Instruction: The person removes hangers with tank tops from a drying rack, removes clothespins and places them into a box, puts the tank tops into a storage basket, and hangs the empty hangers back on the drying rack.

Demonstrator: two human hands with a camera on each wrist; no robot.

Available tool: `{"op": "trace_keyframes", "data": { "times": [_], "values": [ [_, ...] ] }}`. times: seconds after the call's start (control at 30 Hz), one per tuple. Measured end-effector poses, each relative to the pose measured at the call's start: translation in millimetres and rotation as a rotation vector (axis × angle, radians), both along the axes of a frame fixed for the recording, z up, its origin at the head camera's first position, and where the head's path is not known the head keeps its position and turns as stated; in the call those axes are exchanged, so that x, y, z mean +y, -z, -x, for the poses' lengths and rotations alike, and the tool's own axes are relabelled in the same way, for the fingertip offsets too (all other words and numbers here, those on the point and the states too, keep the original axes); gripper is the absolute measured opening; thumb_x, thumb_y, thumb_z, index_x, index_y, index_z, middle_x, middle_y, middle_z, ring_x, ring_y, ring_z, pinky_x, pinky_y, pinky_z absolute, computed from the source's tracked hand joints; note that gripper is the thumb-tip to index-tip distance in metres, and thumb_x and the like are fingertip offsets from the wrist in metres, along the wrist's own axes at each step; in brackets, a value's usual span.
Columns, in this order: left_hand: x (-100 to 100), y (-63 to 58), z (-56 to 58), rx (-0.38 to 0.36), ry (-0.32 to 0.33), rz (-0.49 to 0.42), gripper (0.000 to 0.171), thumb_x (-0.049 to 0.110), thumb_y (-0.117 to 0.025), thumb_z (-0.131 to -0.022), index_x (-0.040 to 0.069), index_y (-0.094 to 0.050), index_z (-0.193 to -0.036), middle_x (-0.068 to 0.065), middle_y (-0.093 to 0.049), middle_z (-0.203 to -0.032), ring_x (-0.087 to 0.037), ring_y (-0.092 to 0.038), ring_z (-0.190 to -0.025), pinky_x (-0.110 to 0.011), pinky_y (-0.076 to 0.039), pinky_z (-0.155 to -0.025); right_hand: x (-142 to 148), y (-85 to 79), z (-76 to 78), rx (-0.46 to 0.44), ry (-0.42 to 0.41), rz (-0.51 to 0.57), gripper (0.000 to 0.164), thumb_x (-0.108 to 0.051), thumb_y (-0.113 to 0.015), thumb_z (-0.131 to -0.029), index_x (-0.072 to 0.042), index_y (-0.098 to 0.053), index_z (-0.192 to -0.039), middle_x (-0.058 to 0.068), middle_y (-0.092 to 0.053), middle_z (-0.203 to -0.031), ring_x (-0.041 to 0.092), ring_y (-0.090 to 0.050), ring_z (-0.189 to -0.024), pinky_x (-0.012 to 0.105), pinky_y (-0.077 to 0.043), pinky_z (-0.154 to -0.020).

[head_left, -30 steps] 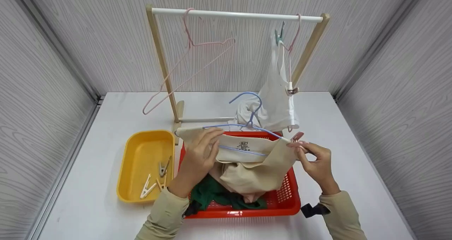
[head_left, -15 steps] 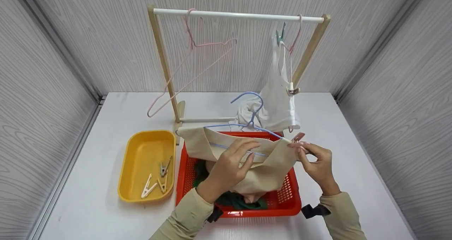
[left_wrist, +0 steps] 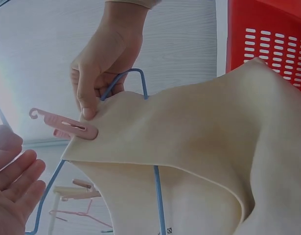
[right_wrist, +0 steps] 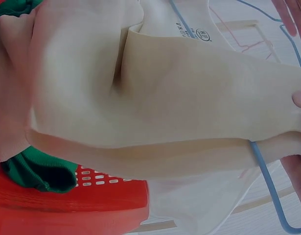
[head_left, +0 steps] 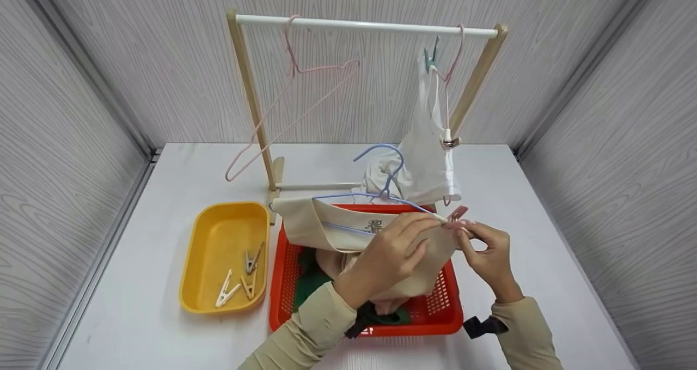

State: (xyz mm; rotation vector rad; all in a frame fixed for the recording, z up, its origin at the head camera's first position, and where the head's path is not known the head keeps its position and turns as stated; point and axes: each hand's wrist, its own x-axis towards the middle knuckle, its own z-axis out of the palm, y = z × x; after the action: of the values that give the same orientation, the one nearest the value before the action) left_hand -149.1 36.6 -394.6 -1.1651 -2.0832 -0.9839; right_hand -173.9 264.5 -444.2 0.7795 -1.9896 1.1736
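A beige garment (head_left: 305, 223) with a small printed label hangs over the shoulders of a blue hanger (head_left: 387, 180), above the red basket. A pink clothespin (left_wrist: 67, 125) is clipped on the garment at the hanger's right end. Beside that clothespin, my right hand (head_left: 487, 253) pinches the cloth between thumb and fingers, with the hanger's end under it. My left hand (head_left: 386, 258) is in front of the garment, its fingertips near the right strap. In the left wrist view, the fingers (left_wrist: 18, 171) of the left hand are loosely extended and hold nothing.
The red basket (head_left: 276, 293) contains green cloth (head_left: 310, 288). At left, a yellow tray (head_left: 188, 272) holds several clothespins (head_left: 226, 291). Behind is a rack (head_left: 365, 25) with a bare pink hanger (head_left: 294, 67) and a clipped white garment (head_left: 422, 157).
My left hand has moved right across the garment, from the left strap to near the right one. The right hand keeps its pinch beside the pink clothespin.
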Motion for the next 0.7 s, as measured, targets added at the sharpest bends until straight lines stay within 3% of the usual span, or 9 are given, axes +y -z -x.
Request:
{"op": "trace_keyframes", "data": {
  "times": [0.43, 0.7],
  "values": [
    [24, -17.4, 10.1, 0.052, -0.100, 0.150, 0.037, 0.016, -0.062, -0.093, 0.002, -0.059, -0.127, -0.010, -0.063, -0.129, -0.019, -0.060, -0.122, -0.022, -0.045, -0.107, -3, -2.0, 0.0, 0.007, 0.002, 0.038, 0.023, 0.026, -0.062, -0.068, 0.015, -0.068, -0.088, -0.020, -0.068, -0.095, -0.017, -0.063, -0.082, 0.004, -0.051, -0.072],
    [33, -23.9, 14.6, 0.025, -0.130, 0.198, 0.037, 0.017, -0.061, -0.094, 0.002, -0.057, -0.128, -0.009, -0.063, -0.129, -0.017, -0.059, -0.123, -0.022, -0.043, -0.109, -5, -1.4, 1.6, 0.059, -0.036, 0.063, 0.011, 0.015, -0.065, -0.079, 0.017, -0.068, -0.089, -0.016, -0.069, -0.100, -0.014, -0.065, -0.088, 0.005, -0.052, -0.076]
  ]
}}
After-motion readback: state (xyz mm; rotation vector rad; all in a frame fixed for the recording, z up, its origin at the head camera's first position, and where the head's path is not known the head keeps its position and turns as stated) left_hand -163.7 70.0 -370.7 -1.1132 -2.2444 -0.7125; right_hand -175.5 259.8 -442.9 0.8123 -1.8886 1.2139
